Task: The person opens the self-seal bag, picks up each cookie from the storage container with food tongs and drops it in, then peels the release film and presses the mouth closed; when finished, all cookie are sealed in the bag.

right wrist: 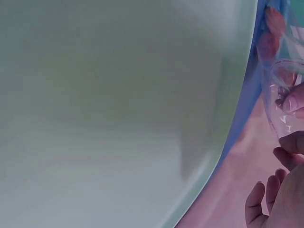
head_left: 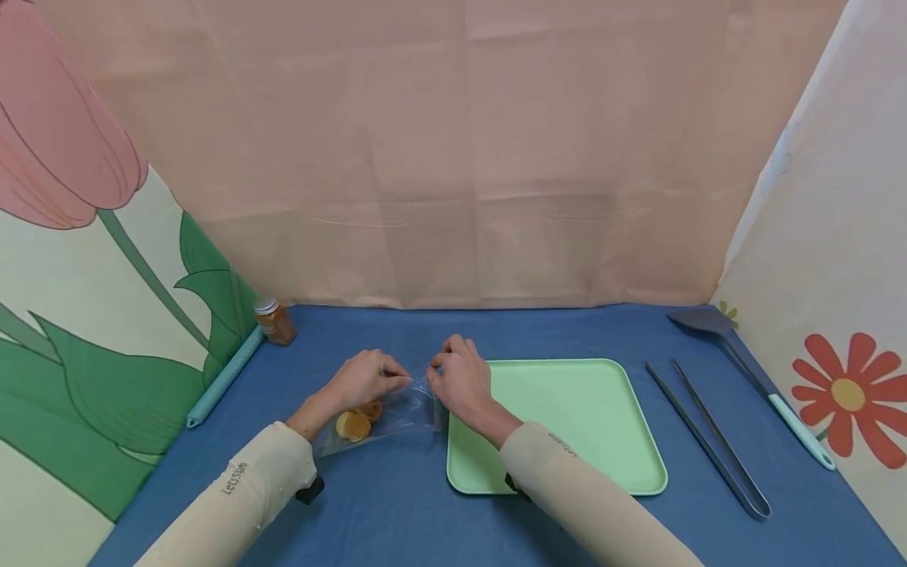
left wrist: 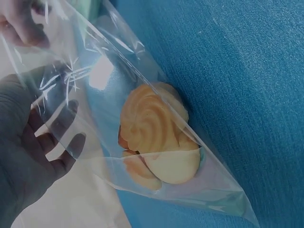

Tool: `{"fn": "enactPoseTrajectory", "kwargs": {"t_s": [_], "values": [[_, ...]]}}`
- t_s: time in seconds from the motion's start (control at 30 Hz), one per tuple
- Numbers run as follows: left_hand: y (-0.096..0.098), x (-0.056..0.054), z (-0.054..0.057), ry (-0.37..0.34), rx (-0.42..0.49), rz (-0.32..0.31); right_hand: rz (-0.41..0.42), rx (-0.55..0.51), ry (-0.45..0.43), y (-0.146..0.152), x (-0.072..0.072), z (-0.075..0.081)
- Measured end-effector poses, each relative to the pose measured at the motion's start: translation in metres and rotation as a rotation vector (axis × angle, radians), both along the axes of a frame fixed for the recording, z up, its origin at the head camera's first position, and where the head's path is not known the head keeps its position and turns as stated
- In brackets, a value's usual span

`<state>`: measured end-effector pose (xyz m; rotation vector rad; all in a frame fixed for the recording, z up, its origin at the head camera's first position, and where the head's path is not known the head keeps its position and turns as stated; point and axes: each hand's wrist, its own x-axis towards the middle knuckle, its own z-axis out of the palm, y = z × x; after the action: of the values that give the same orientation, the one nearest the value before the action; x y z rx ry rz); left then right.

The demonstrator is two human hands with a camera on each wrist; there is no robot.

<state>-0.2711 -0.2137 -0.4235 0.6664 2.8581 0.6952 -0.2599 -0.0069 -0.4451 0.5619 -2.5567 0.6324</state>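
A clear plastic bag [head_left: 411, 417] lies slanted over the blue cloth, left of the green tray. Inside it are several cookies [head_left: 354, 425]; the left wrist view shows a swirled golden cookie [left wrist: 149, 118] on top of paler ones. My left hand [head_left: 367, 380] pinches the bag's upper edge between thumb and fingers. Close beside it, my right hand [head_left: 464, 382] pinches the same mouth end, its other fingers loosely bent. In the right wrist view the bag's rim [right wrist: 280, 64] forms a loop near the fingertips of both hands.
The light green tray [head_left: 567, 425] sits under my right forearm. To its right are metal tongs [head_left: 716, 449] and a spatula [head_left: 744, 366] with a pale handle. A brown jar [head_left: 276, 321] stands at the back left, near a teal roll [head_left: 225, 379] along the wall.
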Motion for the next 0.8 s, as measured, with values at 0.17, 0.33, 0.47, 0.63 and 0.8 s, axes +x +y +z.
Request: {"fn": "enactPoseTrajectory", "kwargs": {"t_s": [0.17, 0.33, 0.47, 0.63, 0.8], "values": [[0.0006, 0.0005, 0.0, 0.003, 0.0, -0.001, 0.01, -0.023, -0.06, 0.001, 0.0, 0.0019], [0.0007, -0.0002, 0.0002, 0.005, -0.004, 0.021, -0.001, -0.082, -0.202, 0.003, 0.0014, 0.0029], [0.0001, -0.0001, 0.0, 0.012, -0.006, 0.03, 0.001, -0.143, -0.295, 0.0044, 0.0019, 0.0031], [0.0007, 0.0001, 0.0003, 0.017, 0.0, 0.036, 0.019, -0.176, -0.308, 0.0062, 0.0033, 0.0036], [0.0025, -0.0007, 0.0005, 0.024, -0.009, 0.043, 0.028, -0.179, -0.298, 0.0066, 0.0041, 0.0023]]}}
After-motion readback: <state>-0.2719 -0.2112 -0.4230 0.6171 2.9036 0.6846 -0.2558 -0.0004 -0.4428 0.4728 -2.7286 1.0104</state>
